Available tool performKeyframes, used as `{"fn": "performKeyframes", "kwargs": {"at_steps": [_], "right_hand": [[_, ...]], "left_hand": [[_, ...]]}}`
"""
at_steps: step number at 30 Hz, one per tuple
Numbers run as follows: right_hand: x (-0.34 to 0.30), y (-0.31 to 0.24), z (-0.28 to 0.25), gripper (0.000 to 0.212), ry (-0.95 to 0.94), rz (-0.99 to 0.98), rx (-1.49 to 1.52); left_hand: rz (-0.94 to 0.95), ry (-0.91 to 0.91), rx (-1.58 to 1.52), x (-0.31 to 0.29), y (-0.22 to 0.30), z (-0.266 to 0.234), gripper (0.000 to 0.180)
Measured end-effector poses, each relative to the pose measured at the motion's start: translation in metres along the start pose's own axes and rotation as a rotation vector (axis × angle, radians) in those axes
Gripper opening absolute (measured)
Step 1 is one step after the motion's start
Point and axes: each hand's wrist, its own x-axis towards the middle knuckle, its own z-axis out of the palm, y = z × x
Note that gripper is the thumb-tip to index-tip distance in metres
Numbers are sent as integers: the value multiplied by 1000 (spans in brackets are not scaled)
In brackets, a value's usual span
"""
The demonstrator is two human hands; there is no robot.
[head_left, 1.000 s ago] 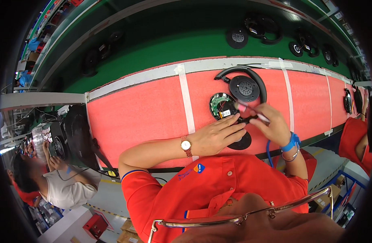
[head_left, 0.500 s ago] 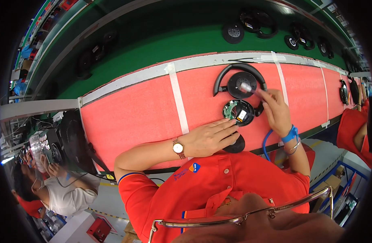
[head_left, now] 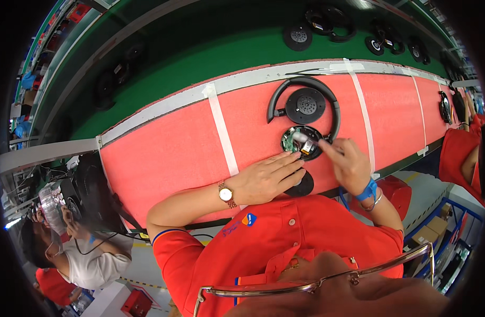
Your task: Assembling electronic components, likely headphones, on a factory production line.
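Centrally, on the red mat (head_left: 168, 158), lies a black headset (head_left: 304, 105): its band arches away from the person, both ends curving back toward them. One closed earcup (head_left: 305, 105), round with a perforated face, sits inside the arch; its partner, the open earcup (head_left: 301, 142), lies just nearer the person, so the long axis of the pair runs from the far side of the bench toward the near edge. Inside the open cup a green board and small pale parts show, though finer detail is too small to make out. Left hand (head_left: 266, 177) lies flat on the mat, fingers extended and close together, fingertips touching the near rim of the open cup; it grips nothing visible. Right hand (head_left: 347, 161) is curled, its fingers pinched over the cup's right side; whether they hold a small part or tool cannot be told. Partly hidden under the left fingers, a black disc (head_left: 303, 186) rests at the mat's near edge. Beyond the mat, further headsets (head_left: 327, 21) sit on a green belt (head_left: 210, 63), some cut off by the dark rim.
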Motion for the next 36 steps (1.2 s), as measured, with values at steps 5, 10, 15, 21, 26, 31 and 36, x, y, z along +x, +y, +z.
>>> {"fn": "performKeyframes", "kwargs": {"at_steps": [5, 10, 15, 21, 26, 31, 36], "right_hand": [[3, 3, -4, 53, 59, 74, -71], [0, 0, -3, 51, 18, 45, 6], [-2, -1, 1, 49, 23, 78, 37], [18, 12, -13, 32, 16, 222, 411], [59, 71, -7, 38, 212, 380, 412], [99, 86, -7, 43, -212, 605, 921], [126, 99, -27, 40, -387, 520, 1249]], "left_hand": [[-15, 27, -11, 2, 3, -2, 36], [-17, 41, -22, 2, 2, 0, 35], [-19, 49, -29, 4, 1, 1, 35], [-26, 37, 20, -2, 3, -1, 36], [34, -15, 86, 0, 1, 3, 37], [30, -23, 28, -8, -5, 14, 44], [-59, 67, -165, -9, -11, 2, 38]]}}
